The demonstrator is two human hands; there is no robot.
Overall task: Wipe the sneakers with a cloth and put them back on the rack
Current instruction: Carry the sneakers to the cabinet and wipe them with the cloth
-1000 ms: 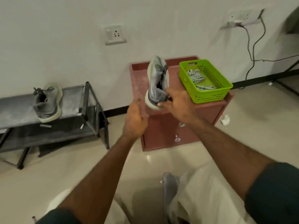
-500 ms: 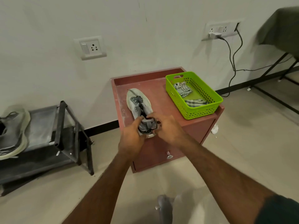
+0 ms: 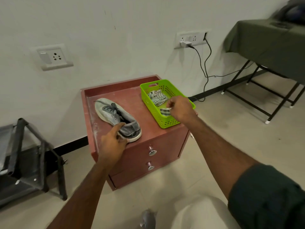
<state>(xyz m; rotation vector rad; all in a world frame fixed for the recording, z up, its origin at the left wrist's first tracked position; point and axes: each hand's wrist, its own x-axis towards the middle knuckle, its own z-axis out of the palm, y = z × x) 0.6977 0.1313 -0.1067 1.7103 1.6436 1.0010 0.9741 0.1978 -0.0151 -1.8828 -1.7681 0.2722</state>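
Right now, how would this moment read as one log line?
left hand: holding sneaker heel on cabinet | right hand: pinching striped cloth in green basket | wiping: not started

Place: a plain room in a home, as far as I can tell.
Walls: painted white, with a switch-and-socket plate and a charger plugged into a second socket strip.
Floor: pale tiles with a dark skirting line.
Furniture: my small reddish drawer cabinet, a dark metal shoe rack, and a folding table under a green cloth.
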